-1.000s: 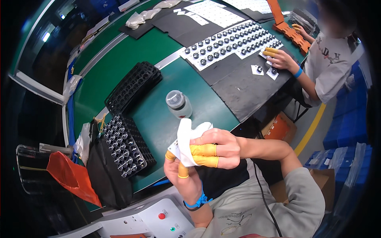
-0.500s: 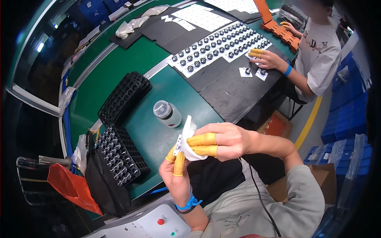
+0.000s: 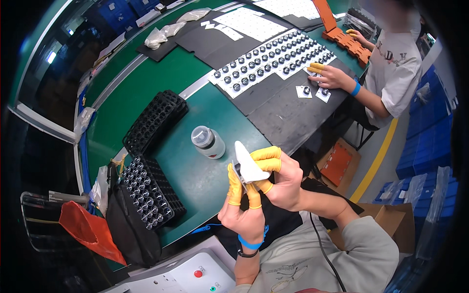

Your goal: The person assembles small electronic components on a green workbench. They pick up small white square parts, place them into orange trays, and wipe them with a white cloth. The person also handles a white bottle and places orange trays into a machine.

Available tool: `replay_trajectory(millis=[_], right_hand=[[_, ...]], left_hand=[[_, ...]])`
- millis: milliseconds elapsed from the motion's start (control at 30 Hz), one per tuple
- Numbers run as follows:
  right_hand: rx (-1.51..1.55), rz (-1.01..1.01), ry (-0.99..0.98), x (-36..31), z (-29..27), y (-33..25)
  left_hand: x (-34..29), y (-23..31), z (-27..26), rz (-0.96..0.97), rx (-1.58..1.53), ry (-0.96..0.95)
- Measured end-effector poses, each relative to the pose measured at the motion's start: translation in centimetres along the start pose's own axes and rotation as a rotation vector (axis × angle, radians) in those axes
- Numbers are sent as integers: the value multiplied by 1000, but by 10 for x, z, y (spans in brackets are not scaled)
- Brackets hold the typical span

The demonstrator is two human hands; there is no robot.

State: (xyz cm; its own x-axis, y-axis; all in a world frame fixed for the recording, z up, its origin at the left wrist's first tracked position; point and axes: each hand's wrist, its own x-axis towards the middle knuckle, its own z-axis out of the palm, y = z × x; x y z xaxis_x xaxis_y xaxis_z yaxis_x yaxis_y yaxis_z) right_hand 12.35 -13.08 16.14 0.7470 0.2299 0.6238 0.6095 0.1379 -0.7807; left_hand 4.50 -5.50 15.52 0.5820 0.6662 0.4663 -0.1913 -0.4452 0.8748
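My left hand, in yellow finger cots with a blue wristband, pinches a small thin board by its edges. A dark part shows on the board's face, mostly hidden by the cloth. Folded white cloth is gripped by my right hand, also in yellow finger cots, and presses against the board. Both hands are raised together over the table's near edge. A clear-capped squeeze bottle stands upright just beyond them.
Left are a black tray of clear round lenses and stacked black trays. Rows of white boards with black parts lie on black matting. A co-worker's hand works there. A control box sits nearest me.
Both hands have shifted slightly right, still holding the board and cloth. The board has turned more edge-on, and my right wrist has dropped lower.
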Motion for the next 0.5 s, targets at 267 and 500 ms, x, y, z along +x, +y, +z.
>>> replay_trajectory(millis=[267, 500], right_hand=[[-202, -416, -74, -1, -6, 13], [-213, -624, -94, -5, -11, 24]], left_hand=[[-5, -9, -10, -303, -477, -37], [-9, -6, -8, -339, -592, 27]])
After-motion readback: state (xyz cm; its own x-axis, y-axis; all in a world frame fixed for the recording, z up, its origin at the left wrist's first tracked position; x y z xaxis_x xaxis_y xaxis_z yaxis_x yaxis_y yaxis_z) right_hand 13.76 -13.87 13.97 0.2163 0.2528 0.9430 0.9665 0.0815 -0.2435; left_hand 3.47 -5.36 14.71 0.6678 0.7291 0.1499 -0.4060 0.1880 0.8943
